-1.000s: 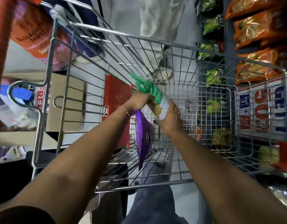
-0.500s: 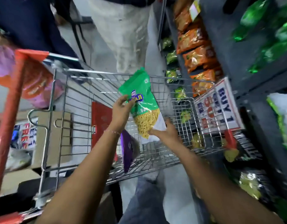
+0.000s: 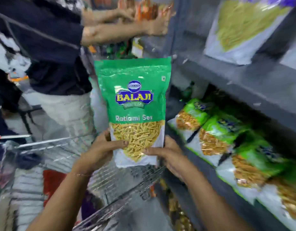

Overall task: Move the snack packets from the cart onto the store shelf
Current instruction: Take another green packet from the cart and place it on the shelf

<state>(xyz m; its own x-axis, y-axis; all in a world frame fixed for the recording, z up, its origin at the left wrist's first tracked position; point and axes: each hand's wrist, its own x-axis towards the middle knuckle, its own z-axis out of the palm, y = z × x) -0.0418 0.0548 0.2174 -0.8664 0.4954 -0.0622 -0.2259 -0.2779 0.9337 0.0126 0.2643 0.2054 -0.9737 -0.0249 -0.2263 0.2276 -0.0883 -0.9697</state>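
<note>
Both hands hold a green snack packet (image 3: 135, 110) upright above the cart (image 3: 63, 142) | left hand (image 3: 100, 152), right hand (image 3: 169, 155) closed on its bottom corners | shelf (image 3: 240, 84) to the right, nearer the right hand.

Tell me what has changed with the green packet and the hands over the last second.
The green packet has come up out of the cart, turned upright with its front to the camera, and moved toward the shelf on the right. The left hand shifted from its top to its lower left edge; the right hand took the lower right. Both hands still grip it. The purple packet stays in the cart.
</note>
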